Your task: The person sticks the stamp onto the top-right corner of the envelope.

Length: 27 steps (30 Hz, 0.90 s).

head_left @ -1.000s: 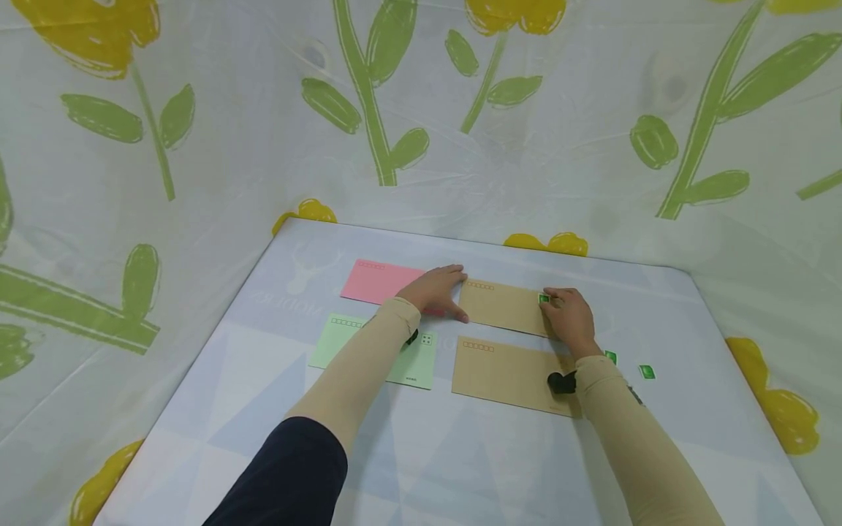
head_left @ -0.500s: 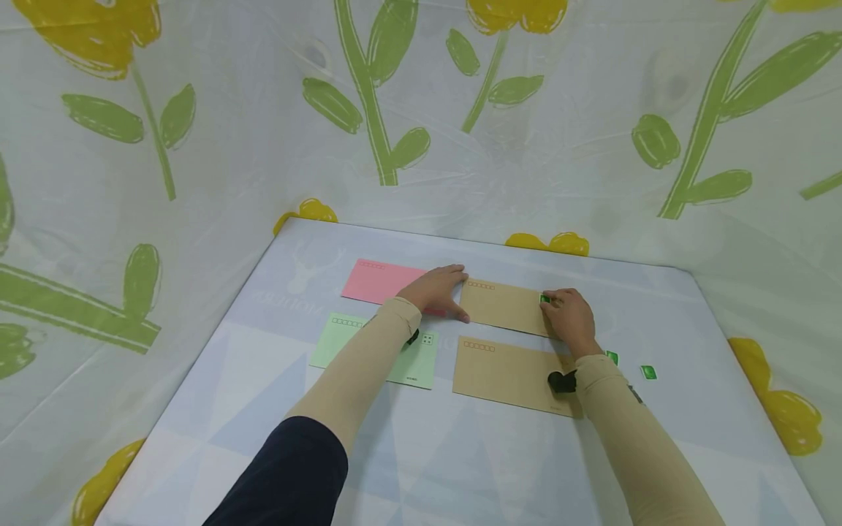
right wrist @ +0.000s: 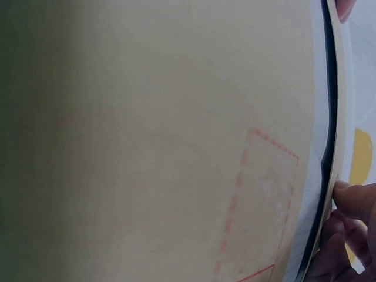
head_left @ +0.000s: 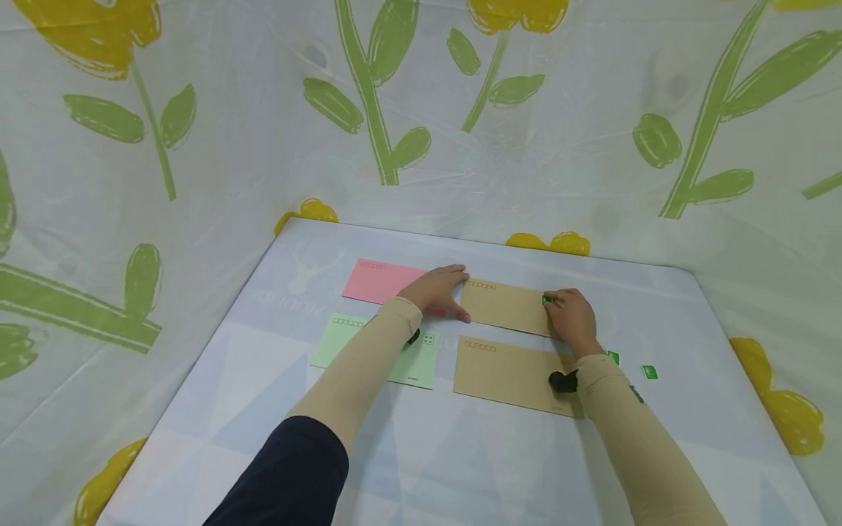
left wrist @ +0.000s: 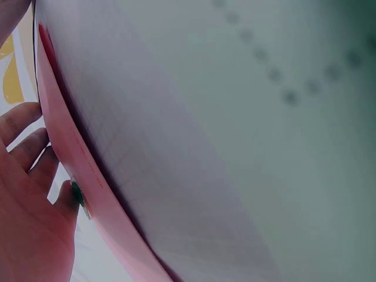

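Note:
My right hand (head_left: 571,318) has its fingers bent at the top right corner of the far brown envelope (head_left: 503,303), pinching a small green stamp (head_left: 546,299) there. In the right wrist view the thumb (right wrist: 351,197) and curled fingers meet at the envelope's far edge; the stamp itself is hidden. My left hand (head_left: 435,288) lies spread over the right end of the pink envelope (head_left: 378,280), fingertips at the brown envelope's left edge. A green stamp (left wrist: 77,192) shows on the pink envelope by the left thumb.
A green envelope (head_left: 338,343) lies under the left forearm. The near brown envelope (head_left: 493,372) is partly below the right wrist. Two loose green stamps lie to the right, one stamp (head_left: 650,372) in the open and another stamp (head_left: 614,357) beside the sleeve. A flowered curtain surrounds the table (head_left: 408,475).
Both hands stay almost in place. The right fingertips now cover slightly more of the stamp; the whole scene shifts a few pixels with the head.

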Each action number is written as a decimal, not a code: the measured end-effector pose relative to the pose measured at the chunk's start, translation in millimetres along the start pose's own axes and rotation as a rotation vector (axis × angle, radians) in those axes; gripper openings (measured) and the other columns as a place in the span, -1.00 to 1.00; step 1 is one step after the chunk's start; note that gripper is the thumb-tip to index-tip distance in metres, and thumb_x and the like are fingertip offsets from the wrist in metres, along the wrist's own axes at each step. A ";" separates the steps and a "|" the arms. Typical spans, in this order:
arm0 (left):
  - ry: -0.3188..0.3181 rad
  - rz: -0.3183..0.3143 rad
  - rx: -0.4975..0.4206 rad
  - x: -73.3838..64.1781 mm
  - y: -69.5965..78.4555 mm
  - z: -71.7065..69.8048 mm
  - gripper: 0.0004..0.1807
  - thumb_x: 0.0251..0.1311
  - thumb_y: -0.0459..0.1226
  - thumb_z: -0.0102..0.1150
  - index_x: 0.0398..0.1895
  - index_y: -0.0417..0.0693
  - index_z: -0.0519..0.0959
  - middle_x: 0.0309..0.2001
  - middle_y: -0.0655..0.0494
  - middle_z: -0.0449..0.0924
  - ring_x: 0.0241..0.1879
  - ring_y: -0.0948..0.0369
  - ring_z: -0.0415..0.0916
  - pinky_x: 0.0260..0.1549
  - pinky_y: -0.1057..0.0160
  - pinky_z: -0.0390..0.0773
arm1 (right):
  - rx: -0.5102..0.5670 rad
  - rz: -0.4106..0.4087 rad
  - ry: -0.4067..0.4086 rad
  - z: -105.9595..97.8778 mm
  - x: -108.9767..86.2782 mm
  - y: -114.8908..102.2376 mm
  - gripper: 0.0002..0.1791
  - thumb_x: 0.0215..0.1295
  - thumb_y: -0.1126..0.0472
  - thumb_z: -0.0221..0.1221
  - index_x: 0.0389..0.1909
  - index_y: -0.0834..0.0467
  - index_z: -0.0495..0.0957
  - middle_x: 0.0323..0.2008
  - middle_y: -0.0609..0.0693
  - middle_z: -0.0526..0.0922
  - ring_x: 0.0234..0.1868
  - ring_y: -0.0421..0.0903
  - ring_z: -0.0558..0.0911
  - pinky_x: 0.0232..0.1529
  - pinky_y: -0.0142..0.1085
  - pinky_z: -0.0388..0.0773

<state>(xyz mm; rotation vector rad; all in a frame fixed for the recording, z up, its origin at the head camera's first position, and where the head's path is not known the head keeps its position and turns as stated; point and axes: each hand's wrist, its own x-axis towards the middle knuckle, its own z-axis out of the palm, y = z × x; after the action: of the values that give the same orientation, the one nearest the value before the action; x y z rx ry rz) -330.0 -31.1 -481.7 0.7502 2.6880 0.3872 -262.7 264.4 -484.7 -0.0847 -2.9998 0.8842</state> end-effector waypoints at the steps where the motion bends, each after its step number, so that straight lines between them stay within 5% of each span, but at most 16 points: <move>1: -0.001 0.000 0.000 -0.3 0.5 -0.4 0.21 -0.06 0.30 0.47 0.61 0.06 0.15 0.64 0.15 -0.07 0.61 0.19 -0.16 0.57 0.21 -0.10 | 0.001 0.001 0.000 0.0 0.1 0.0 -0.60 0.53 0.21 0.09 0.25 0.32 0.56 0.27 0.37 0.43 0.31 0.35 0.40 0.36 0.22 0.33; 27: -0.013 0.014 0.005 3.4 -4.0 0.0 0.24 -0.09 0.33 0.46 0.62 0.04 0.13 0.65 0.13 -0.09 0.61 0.18 -0.18 0.57 0.20 -0.11 | 0.003 0.012 -0.006 1.6 2.3 0.8 -0.60 0.53 0.22 0.08 0.29 0.27 0.55 0.30 0.36 0.42 0.33 0.33 0.39 0.37 0.21 0.33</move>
<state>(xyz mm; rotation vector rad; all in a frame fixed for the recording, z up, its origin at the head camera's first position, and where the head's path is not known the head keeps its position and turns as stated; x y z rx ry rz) -334.5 -32.5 -483.8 0.7706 2.6740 0.3775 -264.9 264.3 -486.5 -0.1006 -3.0064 0.8923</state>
